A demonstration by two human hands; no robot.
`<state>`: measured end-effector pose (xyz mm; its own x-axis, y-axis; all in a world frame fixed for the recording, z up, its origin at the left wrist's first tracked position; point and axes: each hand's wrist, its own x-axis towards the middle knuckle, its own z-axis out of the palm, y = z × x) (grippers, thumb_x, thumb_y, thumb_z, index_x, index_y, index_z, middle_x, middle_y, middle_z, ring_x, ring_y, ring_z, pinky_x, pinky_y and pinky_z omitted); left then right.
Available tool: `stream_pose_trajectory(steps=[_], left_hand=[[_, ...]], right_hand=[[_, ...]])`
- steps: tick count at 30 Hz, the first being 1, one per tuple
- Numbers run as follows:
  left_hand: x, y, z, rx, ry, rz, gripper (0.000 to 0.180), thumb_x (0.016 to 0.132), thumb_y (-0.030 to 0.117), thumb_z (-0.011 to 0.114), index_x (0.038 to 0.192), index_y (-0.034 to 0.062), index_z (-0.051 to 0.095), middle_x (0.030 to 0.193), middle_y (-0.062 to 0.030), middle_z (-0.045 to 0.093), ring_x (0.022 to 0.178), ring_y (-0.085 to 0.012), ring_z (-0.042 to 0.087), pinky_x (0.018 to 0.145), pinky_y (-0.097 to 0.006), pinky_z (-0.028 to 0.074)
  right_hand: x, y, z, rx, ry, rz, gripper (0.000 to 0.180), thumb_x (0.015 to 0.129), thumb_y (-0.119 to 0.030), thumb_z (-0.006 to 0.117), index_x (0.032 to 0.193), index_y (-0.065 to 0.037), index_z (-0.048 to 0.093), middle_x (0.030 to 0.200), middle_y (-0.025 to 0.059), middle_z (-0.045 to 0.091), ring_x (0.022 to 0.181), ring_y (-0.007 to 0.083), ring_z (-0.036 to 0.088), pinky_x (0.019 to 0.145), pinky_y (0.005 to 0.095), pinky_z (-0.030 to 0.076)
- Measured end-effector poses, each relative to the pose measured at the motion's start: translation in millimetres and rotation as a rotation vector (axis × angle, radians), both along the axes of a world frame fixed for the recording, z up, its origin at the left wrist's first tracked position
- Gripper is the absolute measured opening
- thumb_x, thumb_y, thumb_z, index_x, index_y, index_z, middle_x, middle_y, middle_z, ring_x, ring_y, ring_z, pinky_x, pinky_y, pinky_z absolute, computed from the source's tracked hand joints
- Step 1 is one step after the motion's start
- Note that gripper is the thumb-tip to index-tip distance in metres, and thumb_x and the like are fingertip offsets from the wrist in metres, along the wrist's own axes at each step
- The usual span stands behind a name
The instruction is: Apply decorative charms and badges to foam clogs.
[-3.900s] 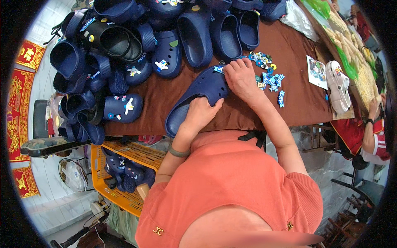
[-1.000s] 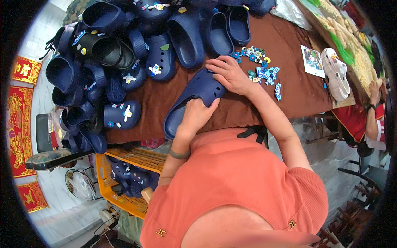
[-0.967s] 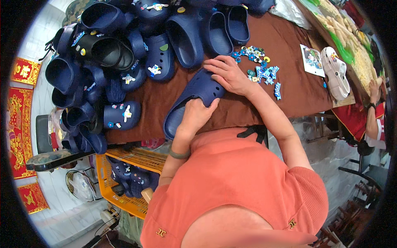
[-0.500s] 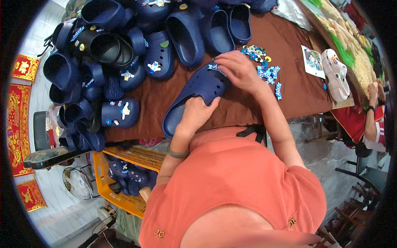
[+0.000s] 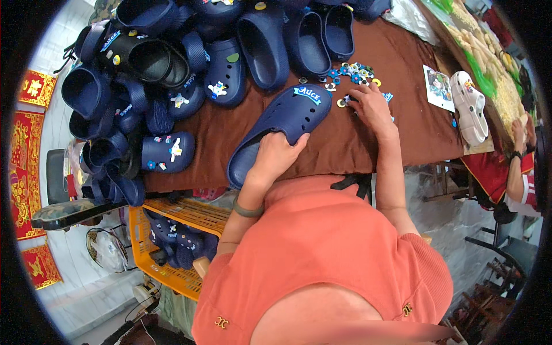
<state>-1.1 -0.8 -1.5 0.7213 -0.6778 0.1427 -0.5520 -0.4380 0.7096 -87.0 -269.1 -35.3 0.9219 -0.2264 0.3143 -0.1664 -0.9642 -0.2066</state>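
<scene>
My left hand (image 5: pixel 277 156) grips a navy clog (image 5: pixel 287 112), fingers inside its foot opening and thumb along the outer side. The clog lies toe away from me on the brown cloth (image 5: pixel 422 126). A light-blue lettered charm (image 5: pixel 309 95) sits across its toe, among the vent holes. To the right, my right hand (image 5: pixel 371 109) is over the small charms, its fingers bent and slightly apart; nothing shows held in them. Beside its fingertips lies a round whitish charm (image 5: pixel 341 103). Flower-shaped and round charms (image 5: pixel 351 72) form a loose pile just beyond, and the hand partly covers the blue lettered charms.
Many navy clogs (image 5: pixel 261 49), some decorated, crowd the table's far and left sides. At right are a printed picture card (image 5: pixel 438 86) and a white clog (image 5: pixel 468 109). A yellow crate (image 5: pixel 141 247) holding clogs stands below the left edge. Another person's arm (image 5: pixel 516 167) shows far right.
My right hand has left the clog's toe and moved right to the charms. The lettered charm on the toe is now uncovered. My left hand keeps its grip on the clog.
</scene>
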Motion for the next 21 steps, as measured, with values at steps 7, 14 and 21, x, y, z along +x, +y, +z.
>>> stream_pose_trajectory(steps=[7, 14, 21], left_hand=[[-2, 0, 7, 0.010, 0.011, 0.010, 0.041, 0.083, 0.031, 0.071, 0.068, -0.0073, 0.063, 0.065, -0.0262, 0.062, 0.068, -0.0445, 0.063, 0.063, -0.047, 0.051], [-1, 1, 2, -0.006, -0.031, -0.008, 0.041, 0.083, 0.032, 0.070, 0.070, -0.0063, 0.064, 0.067, -0.0263, 0.062, 0.068, -0.0448, 0.063, 0.064, -0.048, 0.052], [0, 1, 2, 0.025, -0.019, 0.009, 0.041, 0.083, 0.033, 0.069, 0.071, -0.0062, 0.065, 0.066, -0.0262, 0.062, 0.069, -0.0447, 0.063, 0.065, -0.049, 0.052]], right_hand=[[-4, 3, -6, -0.034, -0.025, -0.040, 0.027, 0.081, -0.006, 0.065, 0.108, -0.008, 0.065, 0.103, 0.0121, 0.063, 0.101, 0.0320, 0.057, 0.085, 0.0433, 0.046], [5, 2, -9, 0.182, -0.332, -0.065, 0.018, 0.088, -0.009, 0.059, 0.105, -0.005, 0.062, 0.099, 0.0155, 0.064, 0.094, 0.0335, 0.060, 0.079, 0.0446, 0.047], [5, 25, 5, 0.570, -0.421, -0.105, 0.021, 0.092, -0.014, 0.061, 0.109, -0.001, 0.060, 0.100, 0.0181, 0.064, 0.093, 0.0332, 0.062, 0.079, 0.0393, 0.049]])
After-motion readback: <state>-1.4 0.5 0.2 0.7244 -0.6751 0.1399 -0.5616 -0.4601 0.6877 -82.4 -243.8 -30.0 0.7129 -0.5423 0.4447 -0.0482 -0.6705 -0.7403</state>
